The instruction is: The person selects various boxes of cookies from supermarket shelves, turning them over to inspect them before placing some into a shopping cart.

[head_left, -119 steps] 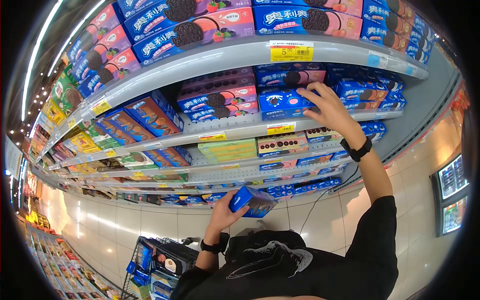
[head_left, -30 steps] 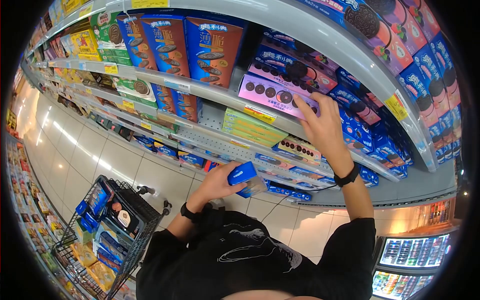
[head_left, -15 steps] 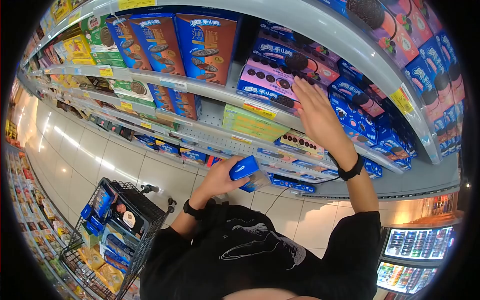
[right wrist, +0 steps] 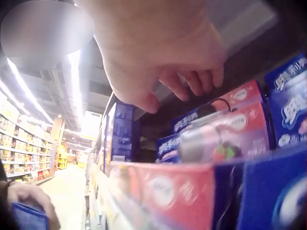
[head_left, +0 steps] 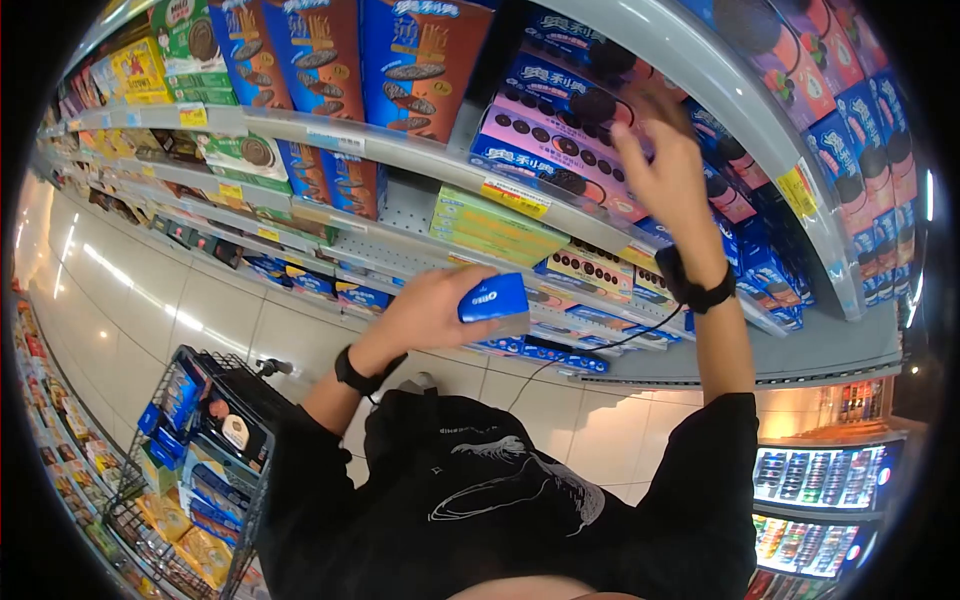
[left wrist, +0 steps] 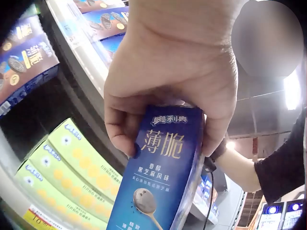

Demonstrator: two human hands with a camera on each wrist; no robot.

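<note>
Blue Oreo box (head_left: 495, 298) gripped at one end by left hand (head_left: 430, 307), fingers and thumb closed round opposite sides; box held in front of lower shelves, above floor. Right hand (head_left: 672, 170) raised over pink-and-blue Oreo boxes (head_left: 548, 172), fingers parted, loosely bent, nothing gripped. Boxes stacked on shelf (head_left: 400, 148), beside brown-and-blue Oreo boxes (head_left: 415, 75) stood upright. Green boxes (head_left: 495, 232) stacked on shelf below. Wire cart (head_left: 235, 372) filled with packages, seen at lower left of head view.
</note>
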